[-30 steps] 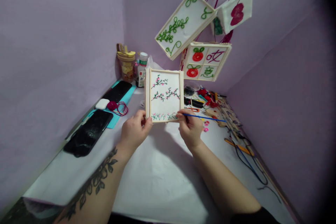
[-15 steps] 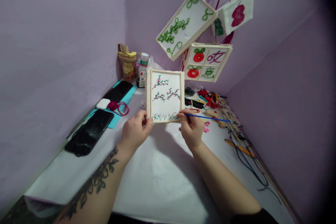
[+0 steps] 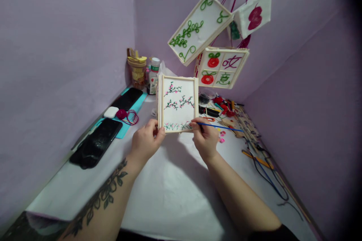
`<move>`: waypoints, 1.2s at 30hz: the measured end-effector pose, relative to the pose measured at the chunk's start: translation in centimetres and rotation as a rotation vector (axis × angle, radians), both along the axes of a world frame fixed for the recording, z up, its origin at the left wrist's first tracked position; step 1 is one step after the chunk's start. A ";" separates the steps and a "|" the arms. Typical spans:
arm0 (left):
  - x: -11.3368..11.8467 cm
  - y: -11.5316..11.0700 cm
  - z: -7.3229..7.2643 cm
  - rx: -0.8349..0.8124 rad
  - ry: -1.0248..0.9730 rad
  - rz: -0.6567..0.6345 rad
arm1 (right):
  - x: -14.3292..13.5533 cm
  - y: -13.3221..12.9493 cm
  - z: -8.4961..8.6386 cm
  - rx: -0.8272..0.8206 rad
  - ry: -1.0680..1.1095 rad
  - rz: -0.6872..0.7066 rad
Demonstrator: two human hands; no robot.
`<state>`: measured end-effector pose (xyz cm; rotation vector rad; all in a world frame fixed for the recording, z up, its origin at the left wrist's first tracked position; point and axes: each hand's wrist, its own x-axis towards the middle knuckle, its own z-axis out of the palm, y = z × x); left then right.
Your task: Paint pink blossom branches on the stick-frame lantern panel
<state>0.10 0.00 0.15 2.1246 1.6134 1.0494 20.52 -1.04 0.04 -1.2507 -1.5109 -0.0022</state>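
A box-shaped lantern (image 3: 178,115) with pale wooden edges and white panels is held up above the table. Its facing panel carries dark green branches with pink blossoms, and a band of small sprigs runs along the bottom. My left hand (image 3: 145,139) grips the lower left corner, thumb on the front edge. In my right hand (image 3: 206,139) a thin blue paintbrush (image 3: 223,126) is pinched, its handle pointing right. That hand is at the panel's lower right corner; its fingers cover the brush tip, so I cannot see whether it touches the panel.
Decorated lanterns (image 3: 223,67) hang from purple cords at the upper right. Two black phones (image 3: 97,143), a white case and magenta yarn (image 3: 121,114) lie on the left. A cup (image 3: 138,73) and bottle (image 3: 154,69) stand behind. Pliers, cords and sticks clutter the right side.
The blue paintbrush has tilted, its far end shifting slightly left. My right hand has moved a little with it. The lantern and my left hand stay almost still.
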 end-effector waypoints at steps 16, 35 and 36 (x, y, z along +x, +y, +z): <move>0.0 0.0 0.0 0.004 0.003 0.002 | -0.1 -0.2 0.2 -0.026 0.072 -0.026; 0.0 0.1 0.0 0.007 0.007 -0.003 | 0.0 -0.3 0.1 -0.033 0.119 -0.012; 0.0 0.1 0.0 0.004 0.004 -0.002 | 0.0 -0.3 0.1 -0.030 0.128 -0.010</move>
